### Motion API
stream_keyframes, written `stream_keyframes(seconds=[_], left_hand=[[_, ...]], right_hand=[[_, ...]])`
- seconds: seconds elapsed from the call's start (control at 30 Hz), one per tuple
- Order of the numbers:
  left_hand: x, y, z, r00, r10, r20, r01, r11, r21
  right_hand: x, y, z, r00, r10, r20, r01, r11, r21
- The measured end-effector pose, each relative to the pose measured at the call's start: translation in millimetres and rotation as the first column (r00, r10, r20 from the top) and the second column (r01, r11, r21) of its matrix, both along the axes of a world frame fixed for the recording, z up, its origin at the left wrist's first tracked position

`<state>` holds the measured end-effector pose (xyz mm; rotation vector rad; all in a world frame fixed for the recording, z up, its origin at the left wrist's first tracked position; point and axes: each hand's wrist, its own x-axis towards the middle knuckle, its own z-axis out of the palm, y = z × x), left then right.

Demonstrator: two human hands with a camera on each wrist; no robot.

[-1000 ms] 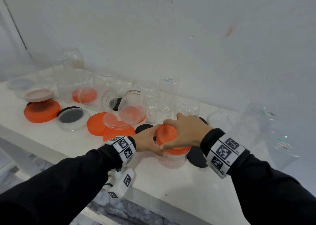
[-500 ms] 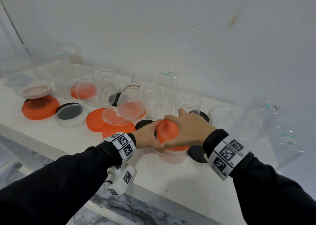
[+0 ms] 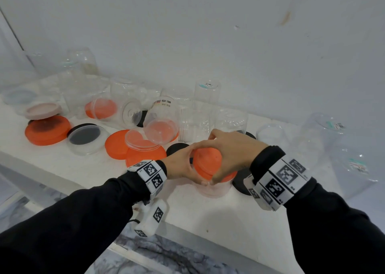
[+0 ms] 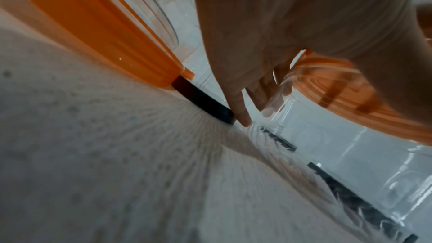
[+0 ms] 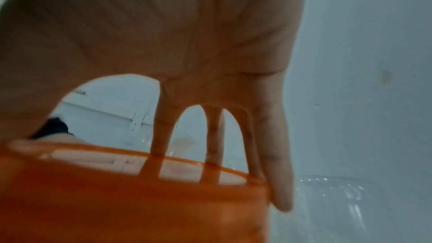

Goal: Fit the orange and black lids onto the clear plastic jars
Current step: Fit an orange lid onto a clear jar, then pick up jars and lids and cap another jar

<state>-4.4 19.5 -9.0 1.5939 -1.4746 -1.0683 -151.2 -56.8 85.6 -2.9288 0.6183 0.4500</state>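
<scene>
The right hand [image 3: 231, 152] grips an orange lid [image 3: 207, 162] from above, fingers spread round its rim and thumb on the near edge, and holds it on the mouth of a clear plastic jar [image 3: 212, 188] that stands on the white surface [image 3: 208, 217] directly beneath the grip. The left hand [image 3: 180, 165] comes in from the left of the grip, thumb against the lid's side and fingers curled round the jar wall below it; the left wrist view shows those fingertips [image 4: 243, 119] reaching down almost to the surface at the jar's base. The step in hand looks like seating or tightening this lid: it sits on the jar, but whether it is fully home cannot be told, since the hands hide most of the rim. The next move probably calls for a firm press or twist with the right hand while the left keeps the jar from turning or sliding, then a release. Just right of the grip a black lid [image 3: 241, 183] lies flat; another black lid [image 3: 177, 148] lies just beyond the left hand. Farther left, loose orange lids [image 3: 116, 143] and open clear jars [image 3: 160, 125] wait, some tipped on their sides.
</scene>
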Motion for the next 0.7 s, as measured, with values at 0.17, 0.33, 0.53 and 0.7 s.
stream_keyframes(seconds=[0.17, 0.33, 0.53, 0.7], left_hand=[[-0.1, -0.6, 0.6, 0.999, 0.002, 0.052, 0.0, 1.0, -0.031], [-2.4, 3.8, 5.9, 0.998, -0.012, 0.064, 0.014, 1.0, -0.028], [-3.3, 5.1, 10.4, 0.997, -0.062, -0.047, 0.059, 0.996, -0.071], [16.5, 4.2, 55.7, 0.985, -0.071, -0.16, 0.029, 0.968, -0.248]], right_hand=[[1.3, 2.8, -0.1, 0.999, -0.021, 0.048, 0.023, 0.999, -0.038], [-0.8, 7.5, 0.2, 0.996, -0.068, 0.064, 0.072, 0.996, -0.06], [-12.5, 16.9, 13.2, 0.985, -0.135, 0.111, 0.142, 0.988, -0.061], [-7.2, 13.2, 66.0, 0.948, -0.193, 0.251, 0.212, 0.976, -0.049]])
